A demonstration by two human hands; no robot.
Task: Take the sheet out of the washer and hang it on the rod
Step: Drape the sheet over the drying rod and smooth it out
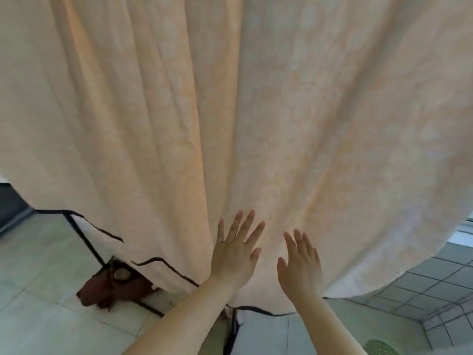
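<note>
Peach sheet (230, 111), one, hangs; left hand (234, 254) and right hand (299, 265) spread flat.

This looks like a place at home for drying wash. A big peach sheet (230, 111) hangs down. The floor (38, 265) has pale tiles.

I find the head view evenly lit by soft daylight that seems to pass through the sheet (230, 98) from behind, giving it a warm glow. Folds cast mild shadows; no glare registers. Detail is soft throughout, possibly from compression. Wide-angle distortion bows the floor tiles (422, 285) at the edges. The left hand (234, 254) and right hand (299, 265) show slightly smeared outlines.
</note>
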